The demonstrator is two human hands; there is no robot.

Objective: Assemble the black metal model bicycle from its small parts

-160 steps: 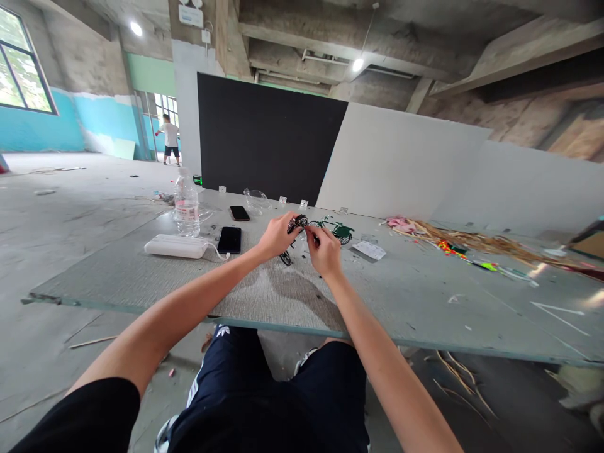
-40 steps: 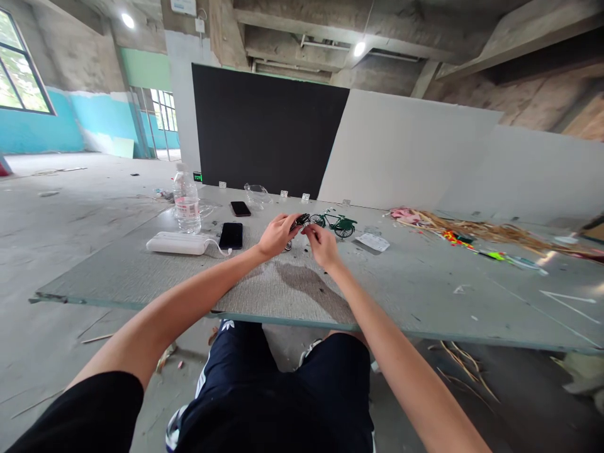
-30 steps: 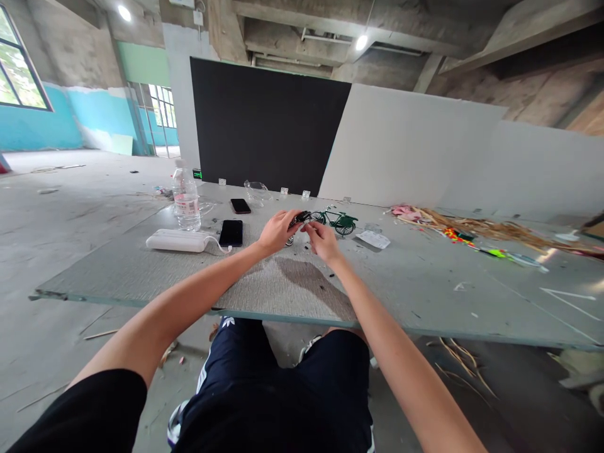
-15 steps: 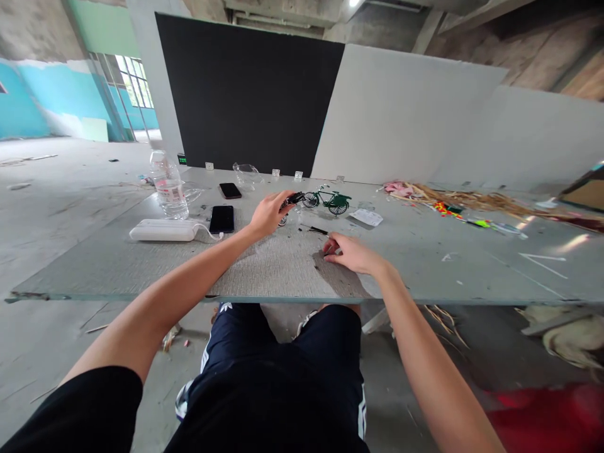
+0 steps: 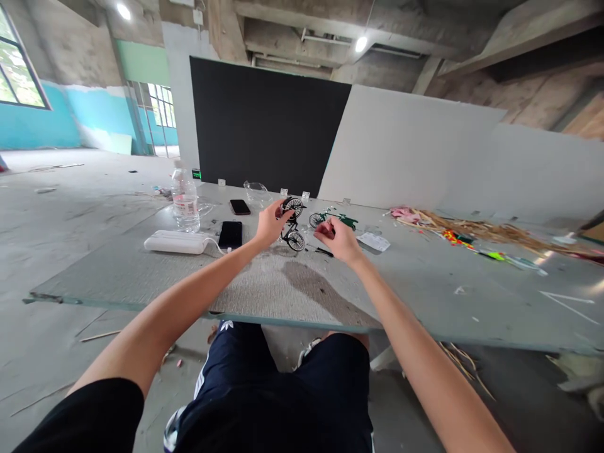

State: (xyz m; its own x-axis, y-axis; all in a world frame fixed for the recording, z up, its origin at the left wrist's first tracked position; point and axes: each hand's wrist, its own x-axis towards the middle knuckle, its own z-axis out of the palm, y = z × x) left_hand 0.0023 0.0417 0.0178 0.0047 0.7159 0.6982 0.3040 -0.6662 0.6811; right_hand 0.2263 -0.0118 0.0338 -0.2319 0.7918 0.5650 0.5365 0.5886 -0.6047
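My left hand (image 5: 274, 221) grips a small black model bicycle (image 5: 295, 238) by its upper wheel. The bicycle is tipped on end, one wheel above the other. To its right, my right hand (image 5: 340, 238) is raised with thumb and fingers pinched together; anything between them is too small to make out. Behind that hand stands a green model bicycle (image 5: 348, 222), partly hidden by the fingers. A thin black tool (image 5: 324, 251) lies on the table below my right hand.
Left on the table (image 5: 117, 277) are a water bottle (image 5: 185, 204), a white power strip (image 5: 173, 242) and two phones (image 5: 230, 234) (image 5: 240, 207). A paper slip (image 5: 374, 241) lies right of the green bicycle. Dry stalks (image 5: 453, 234) lie farther right. Black and white panels (image 5: 268, 126) stand behind.
My right hand has lifted off the table and moved toward the black bicycle. My left hand has turned that bicycle so a wheel points up. The camera view has tilted upward.
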